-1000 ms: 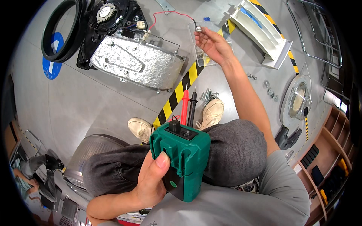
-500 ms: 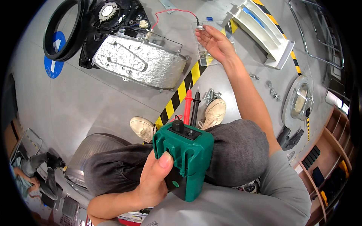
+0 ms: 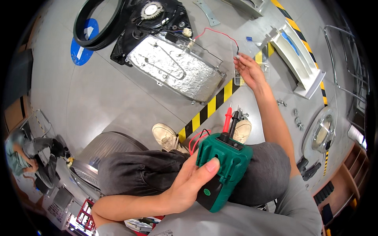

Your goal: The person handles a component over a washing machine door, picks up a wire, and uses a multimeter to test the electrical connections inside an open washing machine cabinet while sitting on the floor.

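My left hand [image 3: 189,185] is wrapped round a green multimeter [image 3: 226,169] above my lap, thumb across its ridged side. The red probe [image 3: 227,120] and black probe [image 3: 234,125] stick up beyond its far end, tips pointing away from me. With my right arm stretched forward, my right hand [image 3: 251,71] pinches the small metal end of a red-and-black wire [image 3: 218,31]. That wire leads left to a foil-covered housing [image 3: 173,69] on the floor. Under the right hand lies a clear plastic parts box [image 3: 265,72].
Left of the foil housing lie a black assembly with a gear [image 3: 151,10] and a black rubber ring [image 3: 80,33]. To the right are a white curved panel [image 3: 297,59], loose bolts [image 3: 297,118] and a round clear-centred door [image 3: 319,135]. A metal drum [image 3: 100,151] stands by my left knee. Another person [image 3: 29,149] sits far left.
The view has swung left, so the scene sits farther right. The multimeter has shifted right over my lap and tilted. My right hand still pinches the wire end.
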Motion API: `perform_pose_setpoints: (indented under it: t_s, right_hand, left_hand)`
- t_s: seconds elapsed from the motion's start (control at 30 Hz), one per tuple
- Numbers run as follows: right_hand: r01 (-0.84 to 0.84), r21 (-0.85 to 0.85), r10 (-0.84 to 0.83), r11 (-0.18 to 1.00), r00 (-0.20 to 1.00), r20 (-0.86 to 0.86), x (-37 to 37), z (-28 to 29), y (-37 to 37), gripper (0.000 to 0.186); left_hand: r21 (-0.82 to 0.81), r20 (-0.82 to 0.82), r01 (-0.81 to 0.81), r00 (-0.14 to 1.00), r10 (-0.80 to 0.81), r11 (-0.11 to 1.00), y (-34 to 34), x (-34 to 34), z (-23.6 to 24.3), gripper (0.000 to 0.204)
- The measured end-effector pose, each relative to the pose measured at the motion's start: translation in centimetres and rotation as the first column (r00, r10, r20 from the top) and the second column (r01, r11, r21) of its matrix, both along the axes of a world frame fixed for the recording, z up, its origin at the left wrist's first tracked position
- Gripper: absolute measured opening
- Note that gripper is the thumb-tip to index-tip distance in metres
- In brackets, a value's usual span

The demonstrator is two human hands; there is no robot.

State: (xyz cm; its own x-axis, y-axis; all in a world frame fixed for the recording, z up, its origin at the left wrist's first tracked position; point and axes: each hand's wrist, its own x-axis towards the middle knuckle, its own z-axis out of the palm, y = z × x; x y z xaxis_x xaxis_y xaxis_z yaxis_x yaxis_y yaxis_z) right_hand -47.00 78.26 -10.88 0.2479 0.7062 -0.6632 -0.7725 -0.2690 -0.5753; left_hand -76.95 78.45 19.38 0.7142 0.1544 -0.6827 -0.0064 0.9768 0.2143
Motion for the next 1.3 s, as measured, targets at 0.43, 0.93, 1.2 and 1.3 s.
perform_pose_setpoints:
  t_s: [0.43, 0.93, 1.2, 1.3]
  right_hand:
    - [-0.121, -0.126, 0.143, 0.985, 0.973, 0.18, -0.8, 0.6, 0.6, 0.031]
    - [-0.716, -0.539, 0.512, 0.443, -0.292, 0.808, -3.0, 10.8, 20.5, 0.031]
    - [-0.715, -0.621, 0.544, 0.32, -0.398, 0.739, -5.2, 8.6, 22.8, 0.038]
    - [-0.737, -0.579, 0.585, 0.348, -0.313, 0.749, -5.1, 8.0, 22.2, 0.037]
  left_hand:
    - [-0.024, -0.028, -0.002, 1.0, 0.002, 1.0, 0.6, 0.3, 0.6, 0.043]
    - [-0.038, 0.049, -0.064, 0.997, 0.066, 0.997, 0.6, -0.1, 1.7, 0.046]
    - [0.017, 0.067, -0.106, 0.992, 0.105, 0.994, 1.4, -0.8, 2.5, 0.04]
    - [0.03, 0.057, -0.098, 0.994, 0.096, 0.995, 1.7, -1.5, 2.2, 0.042]
